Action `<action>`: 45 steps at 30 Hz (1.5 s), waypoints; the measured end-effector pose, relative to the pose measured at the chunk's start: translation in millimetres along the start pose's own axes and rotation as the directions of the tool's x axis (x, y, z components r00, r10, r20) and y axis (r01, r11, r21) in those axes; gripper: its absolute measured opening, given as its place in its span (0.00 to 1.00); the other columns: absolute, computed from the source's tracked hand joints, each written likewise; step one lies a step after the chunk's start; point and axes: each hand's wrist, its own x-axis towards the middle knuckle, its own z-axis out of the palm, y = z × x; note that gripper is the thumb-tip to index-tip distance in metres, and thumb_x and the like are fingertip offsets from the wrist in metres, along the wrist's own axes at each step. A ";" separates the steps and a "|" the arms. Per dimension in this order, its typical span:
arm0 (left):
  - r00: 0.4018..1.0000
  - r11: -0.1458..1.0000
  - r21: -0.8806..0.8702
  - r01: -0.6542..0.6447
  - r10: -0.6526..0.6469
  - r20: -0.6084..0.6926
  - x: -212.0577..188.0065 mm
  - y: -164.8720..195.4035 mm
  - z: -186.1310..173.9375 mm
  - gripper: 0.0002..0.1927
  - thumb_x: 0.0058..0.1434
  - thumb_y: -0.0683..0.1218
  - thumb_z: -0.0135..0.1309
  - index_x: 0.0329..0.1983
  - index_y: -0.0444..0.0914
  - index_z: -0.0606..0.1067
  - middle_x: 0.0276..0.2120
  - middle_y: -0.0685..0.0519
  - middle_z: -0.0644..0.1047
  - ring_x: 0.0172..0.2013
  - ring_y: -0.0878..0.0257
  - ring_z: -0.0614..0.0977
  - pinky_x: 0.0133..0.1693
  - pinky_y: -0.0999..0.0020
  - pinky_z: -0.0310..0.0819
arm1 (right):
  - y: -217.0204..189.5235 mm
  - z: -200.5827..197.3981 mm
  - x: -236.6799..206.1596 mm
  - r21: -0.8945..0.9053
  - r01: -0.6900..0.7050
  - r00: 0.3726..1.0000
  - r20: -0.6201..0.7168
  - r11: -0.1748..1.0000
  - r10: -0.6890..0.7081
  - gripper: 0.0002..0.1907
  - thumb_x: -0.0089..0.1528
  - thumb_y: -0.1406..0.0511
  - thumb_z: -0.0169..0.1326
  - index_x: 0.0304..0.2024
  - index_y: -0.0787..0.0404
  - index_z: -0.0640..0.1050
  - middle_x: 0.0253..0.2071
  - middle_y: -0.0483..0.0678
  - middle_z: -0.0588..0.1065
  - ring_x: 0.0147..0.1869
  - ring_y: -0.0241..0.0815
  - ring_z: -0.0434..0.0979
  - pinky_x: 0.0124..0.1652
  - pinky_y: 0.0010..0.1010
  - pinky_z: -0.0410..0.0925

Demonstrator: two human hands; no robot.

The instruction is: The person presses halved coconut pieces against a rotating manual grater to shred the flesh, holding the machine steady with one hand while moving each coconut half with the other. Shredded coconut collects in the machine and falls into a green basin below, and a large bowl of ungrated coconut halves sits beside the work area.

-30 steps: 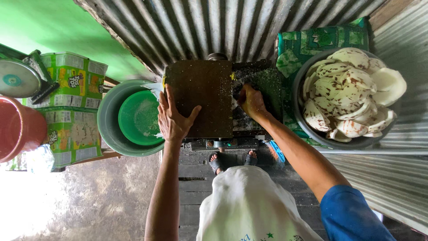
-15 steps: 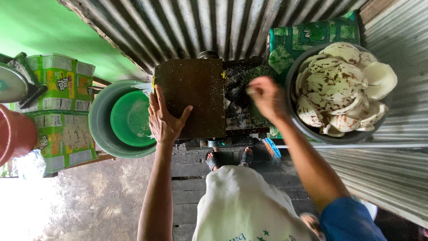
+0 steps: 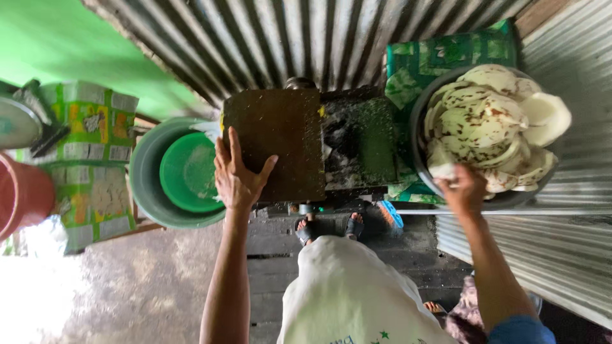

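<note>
Left hand [image 3: 237, 177] flat on the dark board [image 3: 275, 141], fingers spread wide, thumb angled toward the board's lower edge. Right hand [image 3: 464, 188] at the near rim of the bowl [image 3: 417, 121], fingers curled onto a pale slice [image 3: 442, 169]; probably gripping it, though the knuckles hide the grip. Bowl heaped with white, brown-flecked slices, on a green patterned cloth [image 3: 446, 51] at the right, against corrugated metal. Between board and bowl, a dark tray [image 3: 360, 146] dusted with green crumbs, touching the board's right side. Left of the board, a green basin [image 3: 190, 171] nested inside a larger grey-green tub [image 3: 145, 172]. Farther left, green printed sacks [image 3: 92, 159] and a red bucket [image 3: 22, 194]. Below, sandalled feet [image 3: 328, 226] on dark planks.
</note>
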 end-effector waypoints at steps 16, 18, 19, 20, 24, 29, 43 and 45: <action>0.999 0.998 -0.051 0.042 -0.041 0.013 -0.5 2.2 -1.0 0.58 0.53 0.72 0.64 0.78 0.41 0.56 0.71 0.28 0.60 0.64 0.29 0.69 0.59 0.41 0.69 | -168.8 -21.6 92.2 0.643 -0.297 0.740 0.622 0.706 -0.255 0.31 0.63 0.65 0.61 0.69 0.62 0.73 0.41 0.49 0.75 0.36 0.33 0.71 0.30 0.25 0.66; 0.999 0.997 -0.062 0.038 -0.038 0.004 0.4 2.0 -0.3 0.58 0.52 0.72 0.65 0.78 0.41 0.56 0.71 0.28 0.60 0.64 0.29 0.68 0.59 0.41 0.69 | -182.7 4.3 96.3 0.476 -0.213 0.739 0.650 0.854 -0.178 0.31 0.60 0.63 0.62 0.66 0.60 0.73 0.45 0.49 0.79 0.37 0.31 0.76 0.28 0.27 0.70; 0.999 0.997 -0.057 0.045 -0.044 0.012 0.6 1.9 0.0 0.58 0.52 0.72 0.65 0.78 0.41 0.56 0.71 0.28 0.60 0.64 0.29 0.68 0.59 0.41 0.69 | -186.2 11.8 96.8 0.381 -0.168 0.742 0.656 0.909 -0.138 0.31 0.59 0.61 0.62 0.64 0.60 0.73 0.47 0.49 0.81 0.38 0.30 0.78 0.27 0.28 0.71; 0.998 0.997 -0.051 0.052 -0.051 0.020 0.8 1.7 0.4 0.59 0.52 0.72 0.65 0.78 0.41 0.56 0.71 0.28 0.60 0.64 0.29 0.68 0.58 0.41 0.69 | -187.8 16.2 96.1 0.358 0.049 0.787 0.562 0.933 -0.257 0.30 0.61 0.59 0.62 0.64 0.59 0.74 0.51 0.51 0.80 0.40 0.31 0.78 0.32 0.28 0.72; 0.998 0.997 -0.052 0.051 -0.050 0.022 0.3 1.1 1.2 0.58 0.52 0.72 0.65 0.78 0.42 0.56 0.71 0.29 0.60 0.64 0.30 0.68 0.58 0.41 0.69 | -194.5 27.1 91.5 -0.096 0.266 0.790 0.592 0.959 -0.160 0.30 0.65 0.51 0.60 0.69 0.46 0.72 0.48 0.51 0.83 0.34 0.40 0.80 0.37 0.31 0.76; 0.997 0.995 -0.058 0.076 -0.074 0.034 -0.3 1.3 2.4 0.59 0.51 0.72 0.65 0.78 0.42 0.56 0.71 0.29 0.59 0.64 0.29 0.68 0.58 0.41 0.68 | -207.4 41.0 78.5 -0.132 0.329 0.837 0.500 0.935 -0.224 0.29 0.62 0.51 0.60 0.66 0.42 0.74 0.45 0.49 0.82 0.24 0.42 0.80 0.32 0.34 0.76; 1.000 0.999 -0.032 0.020 -0.020 0.002 -0.4 -0.7 3.6 0.59 0.53 0.73 0.64 0.79 0.41 0.54 0.70 0.27 0.59 0.64 0.28 0.68 0.59 0.41 0.69 | -220.8 56.0 67.8 -0.038 0.293 0.875 0.414 0.955 -0.252 0.28 0.58 0.57 0.64 0.62 0.45 0.78 0.43 0.58 0.80 0.44 0.58 0.82 0.43 0.44 0.74; 1.000 0.999 -0.029 0.018 -0.018 0.000 -0.5 -0.5 3.7 0.59 0.53 0.73 0.64 0.79 0.41 0.54 0.70 0.27 0.59 0.63 0.29 0.68 0.59 0.41 0.69 | -222.7 57.1 68.0 -0.031 0.307 0.872 0.410 0.951 -0.267 0.29 0.58 0.57 0.65 0.63 0.45 0.78 0.42 0.59 0.80 0.44 0.59 0.81 0.44 0.45 0.74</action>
